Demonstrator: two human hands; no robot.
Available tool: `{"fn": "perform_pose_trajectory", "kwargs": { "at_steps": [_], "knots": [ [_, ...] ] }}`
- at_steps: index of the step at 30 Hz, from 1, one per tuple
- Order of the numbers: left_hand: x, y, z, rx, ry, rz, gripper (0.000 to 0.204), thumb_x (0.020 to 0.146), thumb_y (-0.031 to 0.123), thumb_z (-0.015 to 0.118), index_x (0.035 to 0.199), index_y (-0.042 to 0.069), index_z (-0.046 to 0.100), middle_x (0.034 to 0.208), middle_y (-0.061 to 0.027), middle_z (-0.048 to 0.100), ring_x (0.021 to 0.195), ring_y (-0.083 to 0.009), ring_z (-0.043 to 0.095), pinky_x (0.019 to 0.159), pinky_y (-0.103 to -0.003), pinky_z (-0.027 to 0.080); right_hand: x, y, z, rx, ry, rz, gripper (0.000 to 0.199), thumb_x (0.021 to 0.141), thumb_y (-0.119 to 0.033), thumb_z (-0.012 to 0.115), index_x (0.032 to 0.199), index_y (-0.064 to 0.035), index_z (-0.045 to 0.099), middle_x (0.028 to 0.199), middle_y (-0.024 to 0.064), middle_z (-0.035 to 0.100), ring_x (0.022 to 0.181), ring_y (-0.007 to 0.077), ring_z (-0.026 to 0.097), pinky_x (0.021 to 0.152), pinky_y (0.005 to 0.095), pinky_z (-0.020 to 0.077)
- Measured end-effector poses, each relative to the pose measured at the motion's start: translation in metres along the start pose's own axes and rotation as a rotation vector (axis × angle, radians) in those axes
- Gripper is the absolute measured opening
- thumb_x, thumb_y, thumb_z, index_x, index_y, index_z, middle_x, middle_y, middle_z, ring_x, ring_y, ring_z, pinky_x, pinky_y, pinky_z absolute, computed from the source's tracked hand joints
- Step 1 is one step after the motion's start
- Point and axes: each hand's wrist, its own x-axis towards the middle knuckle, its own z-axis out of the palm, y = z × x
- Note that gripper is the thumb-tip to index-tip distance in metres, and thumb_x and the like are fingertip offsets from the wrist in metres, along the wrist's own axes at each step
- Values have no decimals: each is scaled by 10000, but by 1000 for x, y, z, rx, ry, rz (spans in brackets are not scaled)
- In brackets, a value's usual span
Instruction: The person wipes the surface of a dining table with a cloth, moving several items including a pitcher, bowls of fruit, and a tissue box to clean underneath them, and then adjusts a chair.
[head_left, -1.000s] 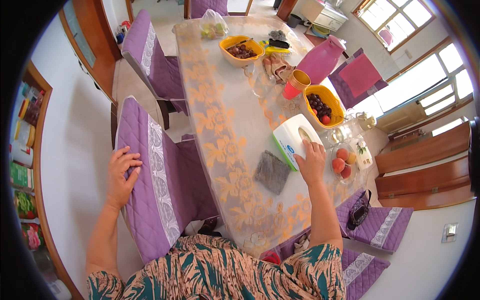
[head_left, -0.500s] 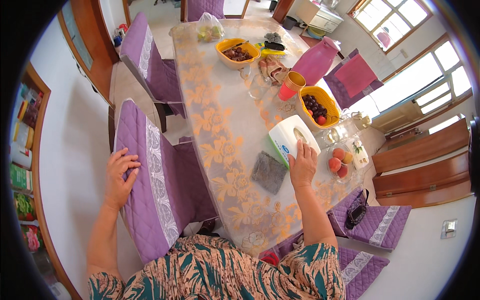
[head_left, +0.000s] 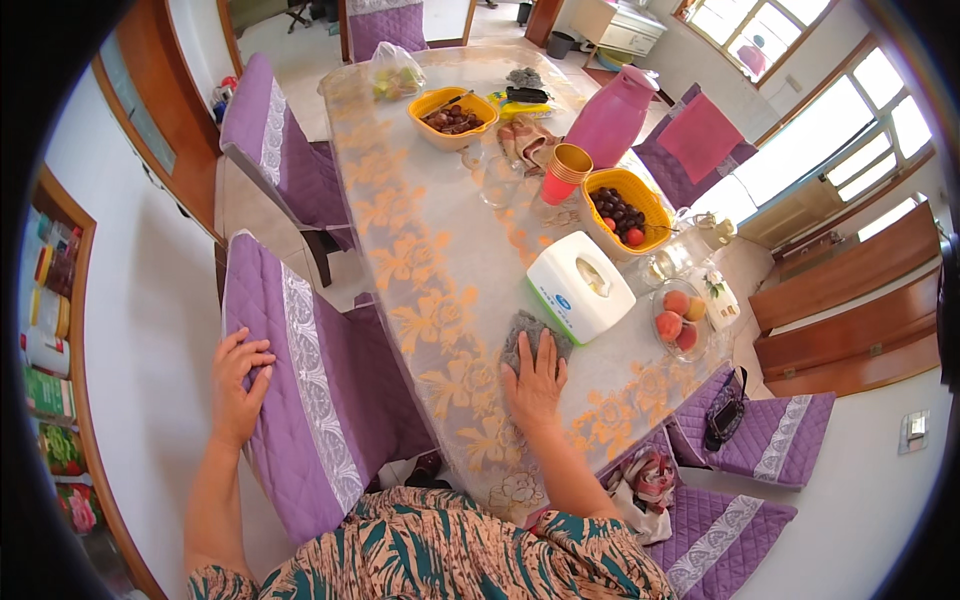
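Observation:
My right hand [head_left: 536,388] lies palm down on a folded grey cloth [head_left: 526,322], its fingers spread and covering much of it. The cloth rests on the dining table beside a white tissue box [head_left: 572,270] with a green base. Over on the left, my left hand [head_left: 241,388] rests against the back of a purple quilted chair [head_left: 285,430] with a white lace band. Its fingers lie on the fabric, slightly bent, with the thumb apart.
A patterned clear cover spreads over the table [head_left: 400,270]. Beyond the tissue box stand a yellow basket of grapes [head_left: 656,207], red paper cups [head_left: 562,180] and a pink thermos [head_left: 612,120]. Peaches [head_left: 672,318] fill a glass bowl at right. Purple chairs [head_left: 760,430] surround the table.
My right hand has left the tissue box and moved left and nearer, onto the grey cloth. The box sits slightly turned. My left hand stays on the chair back, and the view has shifted a little.

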Motion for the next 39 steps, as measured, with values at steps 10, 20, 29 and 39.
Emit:
{"fn": "perform_pose_trajectory", "kwargs": {
  "at_steps": [10, 20, 29, 39],
  "knots": [
    [3, 1, 3, 31, -8, 25, 106, 798, 17, 659, 898, 49, 676, 1117, -69, 671, 1278, -322, 464, 1071, -441, 356, 56, -28, 19, 145, -22, -228, 584, 940, -364, 523, 1451, -105, 411, 1555, 141, 300, 1454, 294, 227, 1148, 535, 158],
    [1, 5, -1, 33, -21, 11, 124, 801, 5, 650, 915, 46, 673, 1136, -82, 667, 1300, -320, 450, 1081, -432, 351, 5, 67, -2, 546, 419, 475, 873, 697, -137, 800, 1424, -32, 328, 1378, 173, 412, 1196, 307, 483, 999, 424, 394],
    [1, 1, 1, 39, -15, 2, 120, 788, 10, 662, 898, 55, 680, 1125, -66, 670, 1291, -313, 450, 1083, -432, 347, 62, 115, -22, 637, 244, 241, 1377, 568, -184, 868, 1544, -116, -101, 1570, 199, 199, 1426, 364, 273, 1156, 477, 184],
    [3, 4, 1, 57, -14, 18, 114, 786, 19, 659, 893, 55, 678, 1114, -75, 675, 1279, -323, 463, 1080, -435, 350, 67, 116, -17, 626, 336, 156, 1369, 526, -155, 877, 1539, -83, -41, 1498, 209, 311, 1361, 369, 370, 1125, 443, 303]
  ]
}}
